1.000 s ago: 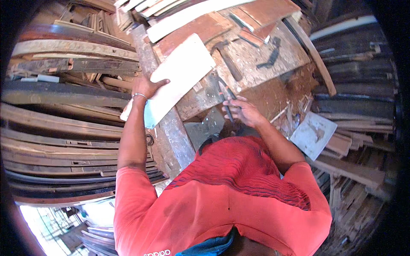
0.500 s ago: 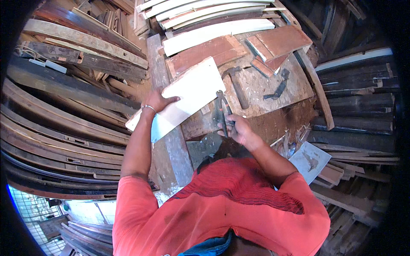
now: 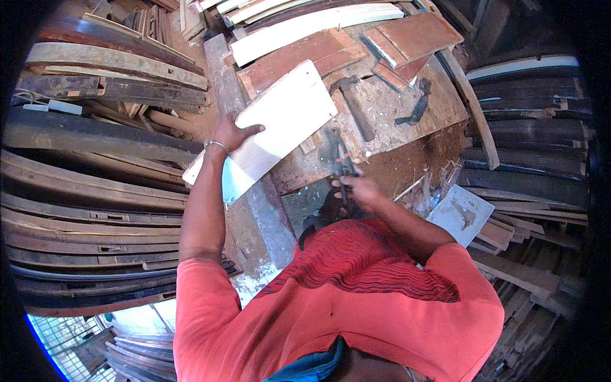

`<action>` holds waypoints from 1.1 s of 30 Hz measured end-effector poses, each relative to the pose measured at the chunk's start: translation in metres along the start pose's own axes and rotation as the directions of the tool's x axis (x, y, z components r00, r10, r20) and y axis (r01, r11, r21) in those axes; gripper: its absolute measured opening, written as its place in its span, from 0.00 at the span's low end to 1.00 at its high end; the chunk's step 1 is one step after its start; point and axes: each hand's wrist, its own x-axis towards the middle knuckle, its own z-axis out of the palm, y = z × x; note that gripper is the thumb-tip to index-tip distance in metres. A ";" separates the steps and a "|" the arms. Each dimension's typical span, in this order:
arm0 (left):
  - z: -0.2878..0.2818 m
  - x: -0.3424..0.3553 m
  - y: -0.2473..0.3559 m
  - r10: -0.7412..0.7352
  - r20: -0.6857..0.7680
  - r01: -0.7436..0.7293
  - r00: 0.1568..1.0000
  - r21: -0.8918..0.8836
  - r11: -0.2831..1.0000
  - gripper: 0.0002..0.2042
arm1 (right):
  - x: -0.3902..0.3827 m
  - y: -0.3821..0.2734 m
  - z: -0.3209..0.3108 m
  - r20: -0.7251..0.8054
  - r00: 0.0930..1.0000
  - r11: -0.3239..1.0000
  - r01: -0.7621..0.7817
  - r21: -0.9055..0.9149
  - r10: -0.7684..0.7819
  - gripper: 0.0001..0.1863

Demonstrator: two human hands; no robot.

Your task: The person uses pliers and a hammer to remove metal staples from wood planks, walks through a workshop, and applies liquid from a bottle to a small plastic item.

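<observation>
My left hand (image 3: 230,139) grips the far-left edge of a white board (image 3: 280,127), thumb on its upper face and the fingers hidden over the edge. The board lies slanted on the workbench. My right hand (image 3: 358,191) is closed round the handles of a pair of pincers (image 3: 340,159), slightly blurred, with red on the grips. Their jaws point away from me, just off the board's right-hand edge and apart from it. A claw hammer (image 3: 359,118) lies on the bench right of the board, and a dark strap-like piece (image 3: 417,105) is further right.
Brown wooden panels (image 3: 414,38) and white planks (image 3: 312,28) lie across the back of the bench (image 3: 439,121). Long timbers are stacked at the left (image 3: 89,184) and dark boards at the right (image 3: 528,140). A grey-white panel (image 3: 461,213) leans at the lower right.
The pincers have come away from the board's right edge, drawn back toward me with my right hand. My left hand still holds the board. The view has shifted slightly.
</observation>
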 end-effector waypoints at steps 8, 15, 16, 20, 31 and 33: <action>-0.003 0.006 -0.003 0.015 0.015 -0.015 1.000 -0.032 0.999 0.45 | 0.024 -0.094 -0.056 0.222 0.967 0.986 -0.094 -0.140 0.123 0.32; 0.007 0.016 -0.018 0.056 0.007 -0.055 0.998 -0.065 0.996 0.47 | 0.018 -0.143 -0.064 0.255 0.940 0.894 -0.095 -0.437 0.225 0.29; 0.006 0.017 -0.017 0.039 0.026 -0.038 0.999 -0.055 0.998 0.48 | 0.017 -0.149 -0.059 0.235 0.943 0.894 -0.115 -0.434 0.235 0.28; 0.008 0.024 -0.018 0.005 0.050 -0.005 0.999 -0.004 1.000 0.48 | 0.025 -0.144 -0.063 0.298 0.887 0.909 -0.250 -0.333 0.353 0.24; 0.027 0.063 -0.049 0.039 0.091 -0.030 0.995 -0.103 0.994 0.51 | 0.107 0.089 0.056 -0.121 0.397 0.329 0.510 -0.795 -0.910 0.12; 0.018 0.064 -0.034 0.055 0.136 -0.037 0.989 -0.134 0.990 0.52 | 0.127 0.102 0.030 -0.196 0.674 0.620 0.473 -0.626 -0.712 0.18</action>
